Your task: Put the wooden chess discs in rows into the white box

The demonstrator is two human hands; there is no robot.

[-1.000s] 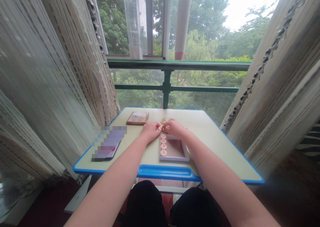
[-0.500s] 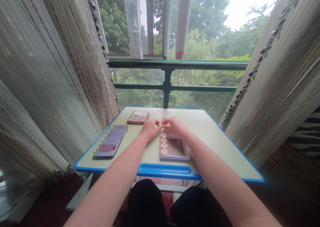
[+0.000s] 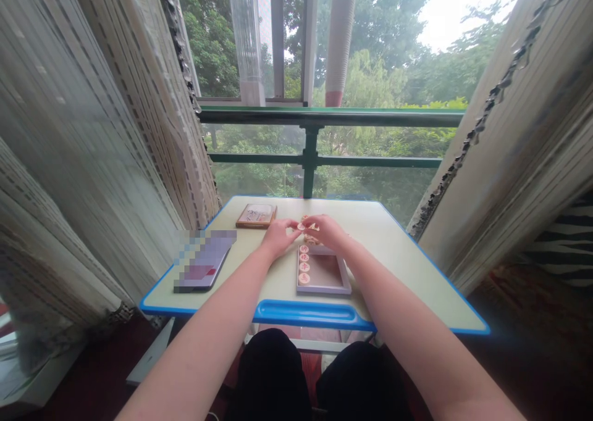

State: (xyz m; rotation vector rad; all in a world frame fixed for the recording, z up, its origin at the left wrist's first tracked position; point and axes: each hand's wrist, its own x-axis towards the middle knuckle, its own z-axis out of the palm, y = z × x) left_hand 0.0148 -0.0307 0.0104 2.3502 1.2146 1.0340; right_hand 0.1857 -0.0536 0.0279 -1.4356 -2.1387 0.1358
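The left hand [image 3: 279, 236] and right hand [image 3: 325, 231] curl half-closed over a heap of round wooden chess pieces [image 3: 309, 230], close enough to work on it; I cannot tell whether either grips one. A shallow tray [image 3: 323, 274] sits just nearer, four pieces lined along its left side.

Left forearm [image 3: 217, 322] and right forearm [image 3: 412, 322] bare, full and rounded, running from the lower frame edge up over the blue-edged table [image 3: 435, 291]. Left hand [image 3: 279, 238] and right hand [image 3: 325, 233] bare too, short fingers, no visible markings on either. Below the table's near edge, the left knee [image 3: 271, 371] and right knee [image 3: 359, 378] covered in matte black cloth, probably trousers, with no pattern visible.
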